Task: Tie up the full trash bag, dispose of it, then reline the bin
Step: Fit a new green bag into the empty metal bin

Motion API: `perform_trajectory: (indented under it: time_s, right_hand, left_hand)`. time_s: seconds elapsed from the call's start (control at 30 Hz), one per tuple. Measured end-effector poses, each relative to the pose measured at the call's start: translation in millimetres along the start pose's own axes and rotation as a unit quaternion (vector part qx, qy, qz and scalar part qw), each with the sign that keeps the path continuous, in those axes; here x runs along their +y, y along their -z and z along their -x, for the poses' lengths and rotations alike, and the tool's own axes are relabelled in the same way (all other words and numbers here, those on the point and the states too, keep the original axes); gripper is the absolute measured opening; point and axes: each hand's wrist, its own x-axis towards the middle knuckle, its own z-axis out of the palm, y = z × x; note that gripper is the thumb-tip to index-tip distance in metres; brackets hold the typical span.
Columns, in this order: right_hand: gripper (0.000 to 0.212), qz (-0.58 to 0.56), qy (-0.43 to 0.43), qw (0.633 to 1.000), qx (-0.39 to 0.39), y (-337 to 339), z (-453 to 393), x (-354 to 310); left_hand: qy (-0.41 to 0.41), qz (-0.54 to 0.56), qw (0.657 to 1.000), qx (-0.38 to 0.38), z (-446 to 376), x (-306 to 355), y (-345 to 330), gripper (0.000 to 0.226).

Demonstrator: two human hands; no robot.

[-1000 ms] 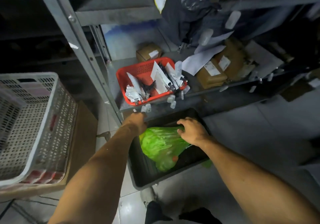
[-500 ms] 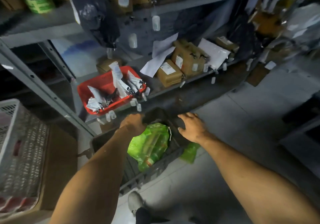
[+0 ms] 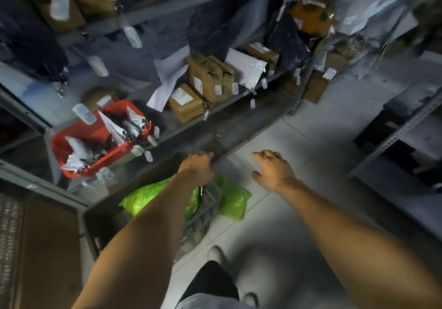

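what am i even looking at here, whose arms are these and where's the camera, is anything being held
The camera sits on a person's head, looking forward and down, so both bare arms reach out from the bottom of the picture. The left hand grips the far rim of a dark bin on the floor, which holds a green trash bag; part of the bag hangs over the bin's side. The right hand hovers open above the tiled floor, holding nothing. Behind stand metal shelves carrying a red basket of packets and brown parcels.
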Motion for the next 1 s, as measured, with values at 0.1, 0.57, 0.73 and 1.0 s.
perform_trajectory:
  time_s: [0.1,0.57,0.73,1.0]
  right_hand:
    - [0.063,-0.005,-0.006,1.000,-0.008,-2,-19,23]
    - [0.065,0.008,-0.035,0.994,-0.103,-31,-164,119]
    - [0.065,0.005,-0.020,0.992,-0.126,-70,-215,143]
    - [0.066,0.002,0.019,0.986,-0.168,-180,-312,199]
  left_hand:
    - [-0.019,-0.006,1.000,0.001,-29,18,-4,0.067]
    - [0.002,0.026,0.996,-0.090,-209,51,-61,0.046]
    - [0.033,0.033,0.992,-0.116,-255,53,-102,0.057]
    - [0.129,0.051,0.984,-0.113,-340,54,-207,0.063]
